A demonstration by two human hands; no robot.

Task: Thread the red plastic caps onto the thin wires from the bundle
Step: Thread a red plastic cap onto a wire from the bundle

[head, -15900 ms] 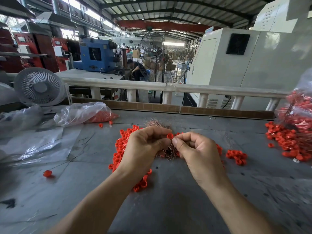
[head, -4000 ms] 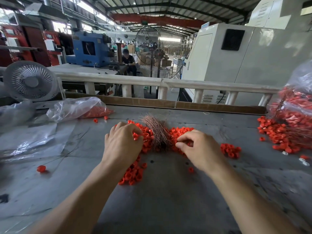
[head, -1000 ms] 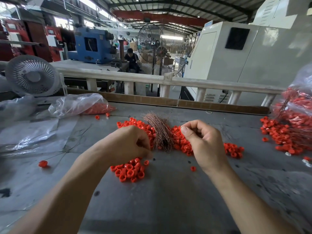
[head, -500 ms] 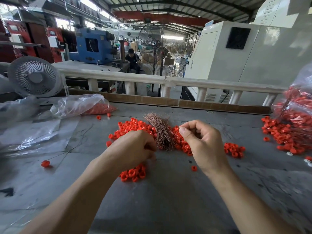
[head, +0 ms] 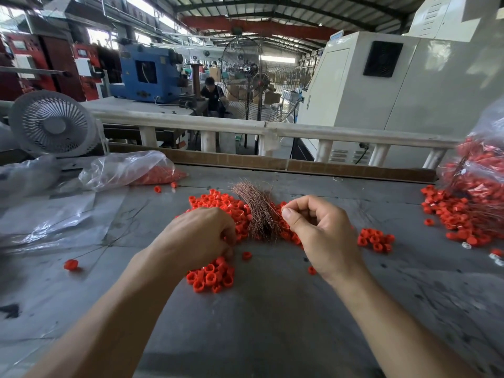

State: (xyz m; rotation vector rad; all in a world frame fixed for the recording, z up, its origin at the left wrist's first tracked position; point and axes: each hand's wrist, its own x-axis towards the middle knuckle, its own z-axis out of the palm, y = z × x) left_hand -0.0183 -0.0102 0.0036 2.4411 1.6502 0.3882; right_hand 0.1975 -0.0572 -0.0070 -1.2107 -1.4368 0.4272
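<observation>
Left hand (head: 200, 236) lowered onto red caps (head: 218, 205), fingertips hidden, grip perhaps closed.

No text, label, brand or number can be read. A pale plate on the red cabinet (head: 83, 66) and a blue-and-white sign above the white machine housing (head: 336, 37) both look printed, but each is too small and blurred to make out.
</observation>
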